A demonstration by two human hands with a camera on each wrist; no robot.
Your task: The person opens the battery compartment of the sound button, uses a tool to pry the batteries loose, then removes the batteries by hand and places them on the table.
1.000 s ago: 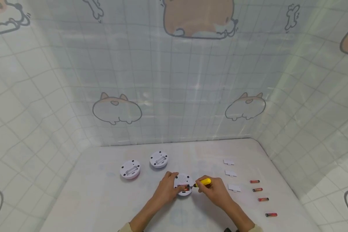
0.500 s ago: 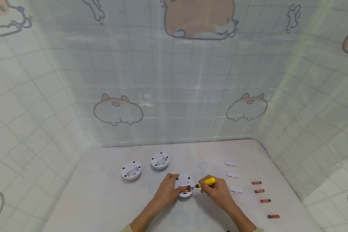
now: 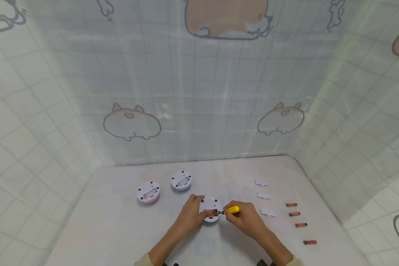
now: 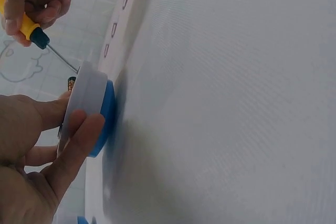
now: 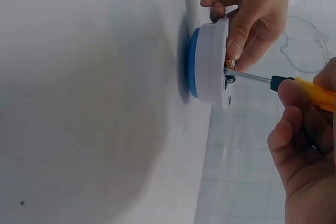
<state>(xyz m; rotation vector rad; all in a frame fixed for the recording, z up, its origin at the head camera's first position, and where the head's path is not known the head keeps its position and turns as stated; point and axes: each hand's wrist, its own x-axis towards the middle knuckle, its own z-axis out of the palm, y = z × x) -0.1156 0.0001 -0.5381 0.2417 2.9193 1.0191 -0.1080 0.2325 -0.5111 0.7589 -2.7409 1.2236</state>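
Note:
My left hand (image 3: pixel 190 213) grips a round white device (image 3: pixel 210 202) with a blue underside, its thumb lying over the battery compartment. Red-and-black batteries (image 3: pixel 214 212) show in that compartment, partly hidden by the thumb. Between the fingers of my right hand (image 3: pixel 247 218) is pinched a screwdriver (image 3: pixel 233 210) with a yellow handle and dark collar. Its metal shaft (image 5: pixel 252 77) reaches to the compartment's end, beside a battery. In the left wrist view the device (image 4: pixel 88 95) stands tilted on edge, the left fingers (image 4: pixel 79 145) around its side.
Two more round white devices, one at left (image 3: pixel 148 192) and one behind (image 3: pixel 181 180), lie with their battery compartments facing up. At right are three white covers (image 3: pixel 263 195) and several loose batteries (image 3: pixel 294 214). A patterned curtain (image 3: pixel 199 92) surrounds the table (image 3: pixel 119 229).
The head view has shifted slightly. The screwdriver handle swung a little right, then back toward the device. The left hand keeps its hold on the device.

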